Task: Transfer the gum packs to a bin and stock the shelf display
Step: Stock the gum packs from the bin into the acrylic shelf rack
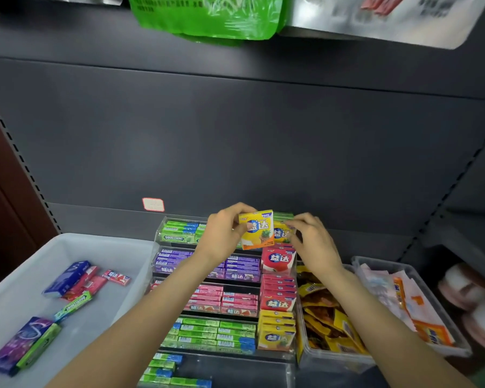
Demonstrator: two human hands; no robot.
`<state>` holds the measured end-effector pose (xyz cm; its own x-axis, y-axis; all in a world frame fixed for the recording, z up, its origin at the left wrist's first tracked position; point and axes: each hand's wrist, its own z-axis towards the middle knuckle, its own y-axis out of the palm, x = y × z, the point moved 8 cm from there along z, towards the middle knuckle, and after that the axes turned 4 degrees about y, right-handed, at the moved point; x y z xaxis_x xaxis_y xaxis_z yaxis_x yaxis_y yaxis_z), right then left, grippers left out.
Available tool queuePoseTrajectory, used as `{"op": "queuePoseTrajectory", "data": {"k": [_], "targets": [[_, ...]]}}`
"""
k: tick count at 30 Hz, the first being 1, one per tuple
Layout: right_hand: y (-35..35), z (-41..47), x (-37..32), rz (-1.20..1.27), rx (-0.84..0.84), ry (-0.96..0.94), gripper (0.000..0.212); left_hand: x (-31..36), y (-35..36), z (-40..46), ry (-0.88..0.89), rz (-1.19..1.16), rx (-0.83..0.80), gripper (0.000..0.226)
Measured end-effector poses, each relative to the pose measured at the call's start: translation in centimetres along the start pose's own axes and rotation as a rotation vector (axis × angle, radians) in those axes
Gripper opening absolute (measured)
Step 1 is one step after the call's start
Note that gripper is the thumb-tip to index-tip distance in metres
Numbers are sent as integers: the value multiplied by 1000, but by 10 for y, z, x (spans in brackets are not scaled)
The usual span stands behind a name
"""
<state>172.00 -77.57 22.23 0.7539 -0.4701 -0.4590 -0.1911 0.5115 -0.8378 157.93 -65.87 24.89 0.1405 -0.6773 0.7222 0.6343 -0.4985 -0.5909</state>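
My left hand (221, 233) grips a yellow gum pack (259, 229) by its left edge and holds it above the top tier of the clear stepped gum display (163, 229). My right hand (310, 238) reaches in from the right, and its fingertips pinch a second yellow pack (281, 233) standing at the top right of the display. The tiers below hold rows of green, purple, pink, red and yellow gum packs. To the left, a white bin (101, 242) holds several loose gum packs (76, 281).
A clear tub of brown and yellow snack packets (328, 312) stands right of the display, and another tub of white and orange packets (409, 301) beyond it. Behind is the dark shelf back panel with a price label (153, 204). Green bags (207, 15) hang overhead.
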Motion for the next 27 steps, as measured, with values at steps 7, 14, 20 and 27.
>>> {"op": "queuePoseTrajectory", "data": {"k": [7, 14, 20, 27], "targets": [[-7, -24, -1, 412, -101, -29, 42, 10, 38, -8, 19, 40, -81, 21], [2, -28, 19, 294, 11, 14, 21, 5, 53, -12, -47, 58, -21, 18], [19, -30, 26, 235, 8, 51, 25, -8, 61, -13, -128, 47, -13, 13], [22, -39, 25, 136, 100, 50, 28, -19, 68, -13, -215, -29, -2, 11]]}}
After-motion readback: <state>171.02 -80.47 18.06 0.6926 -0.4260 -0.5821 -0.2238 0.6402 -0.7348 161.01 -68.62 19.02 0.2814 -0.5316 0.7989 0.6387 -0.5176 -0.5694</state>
